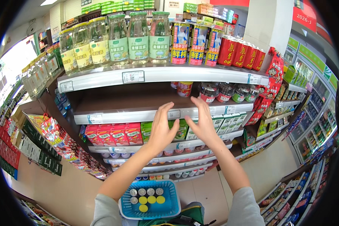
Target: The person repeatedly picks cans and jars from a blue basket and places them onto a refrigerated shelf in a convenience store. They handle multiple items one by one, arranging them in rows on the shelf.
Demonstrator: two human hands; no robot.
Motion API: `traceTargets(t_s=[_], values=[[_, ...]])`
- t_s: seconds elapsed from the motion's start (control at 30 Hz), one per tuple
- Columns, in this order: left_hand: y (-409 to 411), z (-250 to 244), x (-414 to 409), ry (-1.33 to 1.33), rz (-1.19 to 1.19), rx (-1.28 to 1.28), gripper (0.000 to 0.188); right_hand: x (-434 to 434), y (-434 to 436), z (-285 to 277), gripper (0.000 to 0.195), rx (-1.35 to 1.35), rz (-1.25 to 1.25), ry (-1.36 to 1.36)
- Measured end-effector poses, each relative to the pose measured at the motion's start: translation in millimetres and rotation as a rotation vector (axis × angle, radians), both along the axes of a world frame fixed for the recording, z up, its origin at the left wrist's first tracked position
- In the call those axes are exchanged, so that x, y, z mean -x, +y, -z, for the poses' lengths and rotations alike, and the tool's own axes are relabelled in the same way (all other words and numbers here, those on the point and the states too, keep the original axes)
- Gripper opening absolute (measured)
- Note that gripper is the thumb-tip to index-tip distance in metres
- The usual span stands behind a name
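Both hands are raised in front of the second shelf, fingers apart and nothing held. My left hand [163,125] is before the price rail [121,116] of that shelf. To its right, my right hand [202,121] reaches up with its fingertips just below a yellow-lidded container [184,88] that stands on the shelf; whether they touch anything is unclear. Another container is partly hidden beside it. Dark-lidded jars [208,91] line the shelf's right part. Below, a blue plastic basket [178,197] holds several silver-topped and yellow-topped containers.
The top shelf holds glass bottles [138,42], tall printed cans [180,43] and red cans [227,52]. Pink cartons [115,134] and green cartons stand one shelf below the hands. Hanging snack packets [62,138] flank the left side; red packets [274,70] hang at the right.
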State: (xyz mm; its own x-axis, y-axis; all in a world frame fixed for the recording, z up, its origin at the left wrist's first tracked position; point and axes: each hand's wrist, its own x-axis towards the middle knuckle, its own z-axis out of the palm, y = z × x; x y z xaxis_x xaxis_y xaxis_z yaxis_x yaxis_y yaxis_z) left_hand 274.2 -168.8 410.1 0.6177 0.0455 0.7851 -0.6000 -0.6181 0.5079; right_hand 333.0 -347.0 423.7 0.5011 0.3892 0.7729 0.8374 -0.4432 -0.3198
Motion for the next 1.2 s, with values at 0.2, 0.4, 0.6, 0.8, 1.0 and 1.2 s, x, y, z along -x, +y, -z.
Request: traceTargets(t_s=[0.2, 0.4, 0.6, 0.8, 1.0, 1.2], values=[[-18.4, -15.9, -70.8, -0.078, -0.164, -0.061, 0.053, -69.5, -2.6, -25.1, 0.065, 0.181, 0.183, -0.3], [-22.2, -15.2, -127.8, 0.064, -0.281, -0.074, 0.052, -118.4, 9.1, -33.5, 0.057, 0.377, 0.323, -0.474], [-30.6, -18.9, -145.4, 0.414, -0.258, 0.02, 0.065, -137.9, 20.1, -20.9, 0.05, 0.356, 0.462, -0.624], [-32.5, -8.1, -139.9, 0.227, -0.383, -0.072, 0.061, -129.7, 28.5, -22.8, 0.041, 0.324, 0.465, -0.522], [-37.6, -5.8, -131.5, 0.098, -0.499, -0.054, 0.054, -114.2, 30.4, -28.7, 0.038, 0.127, 0.328, -0.501], [-31.2, -11.1, -115.2, 0.012, -0.535, -0.078, 0.051, -90.9, 35.0, -22.7, 0.041, -0.02, 0.301, -0.409]])
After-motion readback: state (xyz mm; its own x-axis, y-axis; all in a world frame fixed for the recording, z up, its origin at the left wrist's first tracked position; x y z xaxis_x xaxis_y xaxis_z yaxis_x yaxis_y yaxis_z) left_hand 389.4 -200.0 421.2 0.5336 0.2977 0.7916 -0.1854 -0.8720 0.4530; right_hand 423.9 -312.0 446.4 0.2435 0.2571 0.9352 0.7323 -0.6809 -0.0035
